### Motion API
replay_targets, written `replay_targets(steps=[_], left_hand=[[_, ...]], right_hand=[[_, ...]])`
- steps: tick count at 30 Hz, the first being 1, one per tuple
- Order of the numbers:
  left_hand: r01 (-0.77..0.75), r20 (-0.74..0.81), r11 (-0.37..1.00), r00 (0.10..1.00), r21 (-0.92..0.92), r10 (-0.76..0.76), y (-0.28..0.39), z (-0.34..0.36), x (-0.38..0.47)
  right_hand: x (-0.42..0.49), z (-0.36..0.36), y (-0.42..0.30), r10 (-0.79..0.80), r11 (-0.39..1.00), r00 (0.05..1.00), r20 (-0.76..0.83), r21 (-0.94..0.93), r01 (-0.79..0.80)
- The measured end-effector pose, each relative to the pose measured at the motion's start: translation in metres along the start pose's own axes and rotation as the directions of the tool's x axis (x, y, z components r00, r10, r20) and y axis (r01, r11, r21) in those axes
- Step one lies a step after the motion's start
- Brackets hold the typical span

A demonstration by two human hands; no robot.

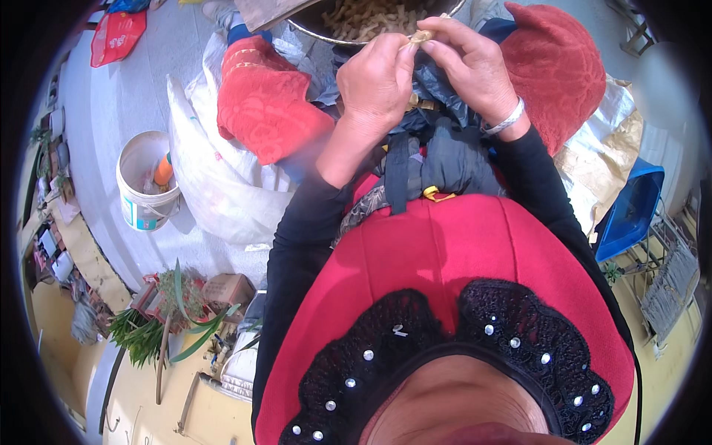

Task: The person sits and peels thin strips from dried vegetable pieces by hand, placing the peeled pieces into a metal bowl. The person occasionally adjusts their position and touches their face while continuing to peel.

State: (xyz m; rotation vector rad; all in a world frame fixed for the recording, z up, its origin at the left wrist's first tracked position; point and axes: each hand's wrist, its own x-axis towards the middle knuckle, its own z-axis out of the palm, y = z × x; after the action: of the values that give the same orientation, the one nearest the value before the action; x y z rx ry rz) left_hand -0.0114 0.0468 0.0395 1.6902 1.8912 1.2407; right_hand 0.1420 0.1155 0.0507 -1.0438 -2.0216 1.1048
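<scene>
Near the top centre, both hands meet on a small pale tan, twisted piece (421,36), whose exact kind I cannot tell. My left hand (378,78) pinches its left end between thumb and fingers. On its right end are the thumb and index finger of my right hand (473,69), which has a braided band at the wrist. Just beyond the hands stands a wide metal basin (356,42) with many similar pale pieces (370,21) in it. Red cloths (267,100) cover both knees, and dark plastic sheeting lies between the legs.
A white bucket (147,214) holding an orange-handled item stands at left, beside a large white woven sack (222,194). Potted plants (136,334) are at lower left. A blue plastic container (631,217) is at right, a red bag (118,38) at upper left.
</scene>
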Motion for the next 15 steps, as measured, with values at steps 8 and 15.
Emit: replay_targets(steps=[8, 15], left_hand=[[0.122, 0.031, 0.992, 0.992, -0.023, -0.121, 0.008, 0.008, -0.008], [0.475, 0.284, 0.777, 0.878, -0.413, -0.386, -0.011, 0.016, -0.017]], right_hand=[[-0.004, 0.02, 0.001, -0.117, 0.97, 0.988, -0.096, -0.222, 0.094], [0.004, 0.026, 0.033, -0.284, 0.886, 0.959, -0.003, -0.382, 0.261]])
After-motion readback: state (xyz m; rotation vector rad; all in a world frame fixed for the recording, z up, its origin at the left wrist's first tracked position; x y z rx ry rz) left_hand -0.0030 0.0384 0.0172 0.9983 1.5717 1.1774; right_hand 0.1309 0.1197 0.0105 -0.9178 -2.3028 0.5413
